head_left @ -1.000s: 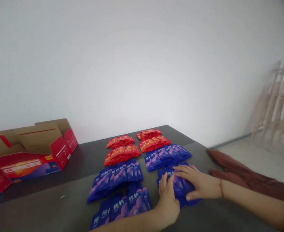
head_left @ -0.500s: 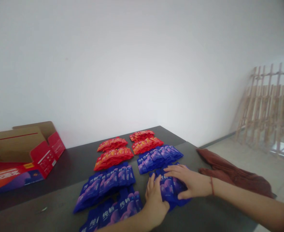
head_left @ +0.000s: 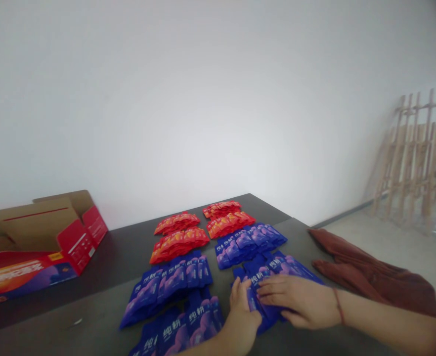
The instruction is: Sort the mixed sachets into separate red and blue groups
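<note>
Blue sachets [head_left: 286, 264] fanned between left hand [head_left: 242, 316], right hand [head_left: 299, 301]

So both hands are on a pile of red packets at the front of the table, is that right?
Not quite: the left hand and right hand are on blue packets, not red ones, at the front of the table, as the head view shows.

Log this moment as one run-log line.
left hand | right hand | both on: blue sachets | nearby: red sachet rows, cardboard box
</note>
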A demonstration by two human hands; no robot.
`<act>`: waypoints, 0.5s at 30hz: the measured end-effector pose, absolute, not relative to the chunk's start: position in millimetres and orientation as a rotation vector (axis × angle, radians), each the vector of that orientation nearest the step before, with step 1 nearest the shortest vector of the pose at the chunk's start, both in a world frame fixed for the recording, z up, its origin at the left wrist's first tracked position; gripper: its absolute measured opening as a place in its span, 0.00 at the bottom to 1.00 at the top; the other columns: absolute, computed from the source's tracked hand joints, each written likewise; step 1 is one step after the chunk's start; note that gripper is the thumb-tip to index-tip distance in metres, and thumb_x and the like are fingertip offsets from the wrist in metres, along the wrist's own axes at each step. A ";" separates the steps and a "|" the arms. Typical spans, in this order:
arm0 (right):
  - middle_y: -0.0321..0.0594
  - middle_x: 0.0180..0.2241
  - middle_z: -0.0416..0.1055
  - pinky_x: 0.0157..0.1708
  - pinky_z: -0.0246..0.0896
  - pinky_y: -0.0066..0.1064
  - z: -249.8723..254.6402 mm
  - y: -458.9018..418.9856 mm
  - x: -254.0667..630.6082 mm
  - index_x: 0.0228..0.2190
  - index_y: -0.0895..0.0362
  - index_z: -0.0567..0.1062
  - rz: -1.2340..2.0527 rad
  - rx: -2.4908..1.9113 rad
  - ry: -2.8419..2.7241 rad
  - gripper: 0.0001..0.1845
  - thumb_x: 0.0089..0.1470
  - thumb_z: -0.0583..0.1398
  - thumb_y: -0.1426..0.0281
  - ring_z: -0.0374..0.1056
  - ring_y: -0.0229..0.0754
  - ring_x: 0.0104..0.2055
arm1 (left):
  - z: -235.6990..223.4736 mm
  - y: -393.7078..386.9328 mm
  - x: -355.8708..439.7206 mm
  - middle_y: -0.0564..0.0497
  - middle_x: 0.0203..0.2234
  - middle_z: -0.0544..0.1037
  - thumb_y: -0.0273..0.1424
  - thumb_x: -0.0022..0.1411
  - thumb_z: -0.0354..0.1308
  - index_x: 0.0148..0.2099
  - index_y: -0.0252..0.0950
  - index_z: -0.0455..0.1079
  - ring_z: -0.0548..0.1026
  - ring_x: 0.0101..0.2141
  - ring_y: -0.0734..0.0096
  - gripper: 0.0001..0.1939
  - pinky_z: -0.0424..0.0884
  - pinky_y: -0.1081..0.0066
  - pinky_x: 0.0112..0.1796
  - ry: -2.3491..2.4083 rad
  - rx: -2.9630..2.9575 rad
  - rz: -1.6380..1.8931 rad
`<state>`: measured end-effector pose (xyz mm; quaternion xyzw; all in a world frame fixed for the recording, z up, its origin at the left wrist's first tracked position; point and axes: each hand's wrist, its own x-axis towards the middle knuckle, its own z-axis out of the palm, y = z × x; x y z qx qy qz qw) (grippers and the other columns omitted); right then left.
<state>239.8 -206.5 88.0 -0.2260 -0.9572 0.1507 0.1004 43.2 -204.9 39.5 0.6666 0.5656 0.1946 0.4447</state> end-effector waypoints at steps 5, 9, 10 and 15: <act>0.49 0.54 0.64 0.56 0.53 0.39 91.0 -214.6 241.9 0.55 0.56 0.64 0.442 -0.730 -2.775 0.25 0.56 0.54 0.66 0.60 0.46 0.55 | 46.5 -203.8 36.6 0.44 0.65 0.41 0.20 0.38 0.48 0.62 0.29 0.52 0.39 0.64 0.68 0.44 0.35 0.76 0.60 1.298 1.597 0.492; 0.48 0.49 0.68 0.53 0.55 0.41 88.8 -209.2 231.6 0.51 0.54 0.68 0.431 -0.723 -2.771 0.20 0.57 0.52 0.65 0.64 0.47 0.51 | 47.8 -201.7 30.4 0.45 0.64 0.44 0.20 0.35 0.48 0.60 0.30 0.55 0.41 0.64 0.66 0.44 0.37 0.76 0.59 1.242 1.563 0.520; 0.48 0.47 0.70 0.52 0.56 0.42 88.5 -206.9 228.5 0.50 0.53 0.69 0.441 -0.713 -2.779 0.19 0.57 0.52 0.65 0.65 0.47 0.49 | 47.1 -200.9 29.8 0.45 0.63 0.45 0.20 0.34 0.48 0.60 0.30 0.56 0.41 0.64 0.66 0.44 0.37 0.75 0.59 1.244 1.550 0.523; 0.46 0.42 0.71 0.49 0.57 0.40 91.4 -198.6 216.4 0.44 0.52 0.72 0.450 -0.709 -2.795 0.15 0.57 0.51 0.66 0.66 0.46 0.45 | 42.6 -194.9 25.7 0.45 0.62 0.49 0.19 0.31 0.49 0.56 0.31 0.60 0.45 0.63 0.62 0.43 0.39 0.73 0.59 1.179 1.467 0.593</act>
